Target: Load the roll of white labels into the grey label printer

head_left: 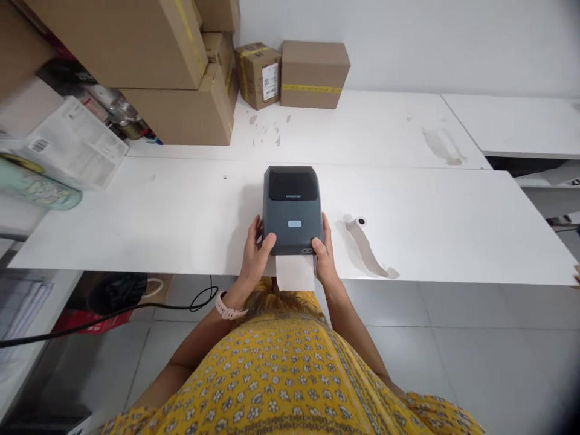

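Observation:
A dark grey label printer [292, 208] with a glossy black window and a pale blue button is between my two hands at the front of the white table. White label paper [295, 273] sticks out from its near side, over the table's edge. My left hand [259, 251] grips the printer's left side, thumb on the near left corner. On the opposite side my right hand [324, 251] holds it the same way, thumb by the near right corner. To the right lies a small paper roll [361, 222] with a curled strip [366, 251] trailing toward the edge.
Cardboard boxes [181, 118] are stacked at the back left, with two smaller cartons [313, 75] against the wall. A green bottle [40, 184] and a clear plastic package [86, 142] stand at far left. A black cable [158, 305] hangs below the table [430, 241].

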Demonstrator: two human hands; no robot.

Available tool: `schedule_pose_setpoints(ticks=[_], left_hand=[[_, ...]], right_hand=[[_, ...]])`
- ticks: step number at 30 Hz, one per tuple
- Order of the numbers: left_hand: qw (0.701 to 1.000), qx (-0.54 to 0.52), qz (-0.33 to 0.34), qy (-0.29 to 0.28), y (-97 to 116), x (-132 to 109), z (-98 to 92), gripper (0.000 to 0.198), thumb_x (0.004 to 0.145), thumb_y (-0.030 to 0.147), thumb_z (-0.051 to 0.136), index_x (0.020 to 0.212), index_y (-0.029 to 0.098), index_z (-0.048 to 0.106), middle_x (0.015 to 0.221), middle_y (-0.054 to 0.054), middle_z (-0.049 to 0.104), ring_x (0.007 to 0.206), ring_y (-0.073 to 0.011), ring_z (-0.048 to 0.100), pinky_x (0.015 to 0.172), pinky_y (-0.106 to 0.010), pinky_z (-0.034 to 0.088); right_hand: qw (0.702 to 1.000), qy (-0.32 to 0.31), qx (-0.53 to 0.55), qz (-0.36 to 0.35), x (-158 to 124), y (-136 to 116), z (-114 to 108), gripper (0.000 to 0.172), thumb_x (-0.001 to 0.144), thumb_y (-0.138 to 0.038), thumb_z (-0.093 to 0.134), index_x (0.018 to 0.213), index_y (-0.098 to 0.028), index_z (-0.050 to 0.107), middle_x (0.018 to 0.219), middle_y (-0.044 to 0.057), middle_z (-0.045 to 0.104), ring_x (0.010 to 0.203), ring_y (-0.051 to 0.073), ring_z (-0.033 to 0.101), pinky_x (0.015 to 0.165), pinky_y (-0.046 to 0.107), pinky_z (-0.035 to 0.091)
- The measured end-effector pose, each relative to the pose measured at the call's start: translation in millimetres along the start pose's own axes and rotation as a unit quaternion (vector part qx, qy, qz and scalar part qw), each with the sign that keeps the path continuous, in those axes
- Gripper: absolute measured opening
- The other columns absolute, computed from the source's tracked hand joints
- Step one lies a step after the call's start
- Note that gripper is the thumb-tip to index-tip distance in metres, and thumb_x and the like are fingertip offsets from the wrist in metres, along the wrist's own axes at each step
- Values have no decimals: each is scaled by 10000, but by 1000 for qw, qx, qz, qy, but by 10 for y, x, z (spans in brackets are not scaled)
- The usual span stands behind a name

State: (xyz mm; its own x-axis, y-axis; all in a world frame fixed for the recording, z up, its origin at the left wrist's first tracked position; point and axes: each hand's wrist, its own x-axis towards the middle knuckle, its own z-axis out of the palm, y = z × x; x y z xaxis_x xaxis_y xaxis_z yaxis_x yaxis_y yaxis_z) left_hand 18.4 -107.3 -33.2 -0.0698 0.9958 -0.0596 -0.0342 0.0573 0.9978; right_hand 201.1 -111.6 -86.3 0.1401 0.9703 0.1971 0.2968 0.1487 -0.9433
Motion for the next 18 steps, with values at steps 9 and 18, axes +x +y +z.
schedule_pose_setpoints(ticks=[9, 18], left_hand=[[971, 17, -170, -165, -99, -577, 7, 426, 844, 624, 640, 873, 202, 696, 778, -40, 688, 777, -229, 646, 701, -364, 521], [962, -93, -186, -176, 83, -573, 156, 474, 848, 550, 689, 1149, 186, 724, 1022, -120, 768, 936, -306, 725, 849, -471, 571]], right_hand=[[998, -15, 59, 28, -32, 128, -29, 827, 979, -699, 351, 1632, -250, 117, 1709, 136, 218, 1564, 255, 281, 1244, 536, 312], [991, -2, 124, 48, -1, 46, 7, 891, 930, -712, 456, 1619, -221, 179, 1699, 149, 246, 1556, 283, 298, 1251, 532, 305]])
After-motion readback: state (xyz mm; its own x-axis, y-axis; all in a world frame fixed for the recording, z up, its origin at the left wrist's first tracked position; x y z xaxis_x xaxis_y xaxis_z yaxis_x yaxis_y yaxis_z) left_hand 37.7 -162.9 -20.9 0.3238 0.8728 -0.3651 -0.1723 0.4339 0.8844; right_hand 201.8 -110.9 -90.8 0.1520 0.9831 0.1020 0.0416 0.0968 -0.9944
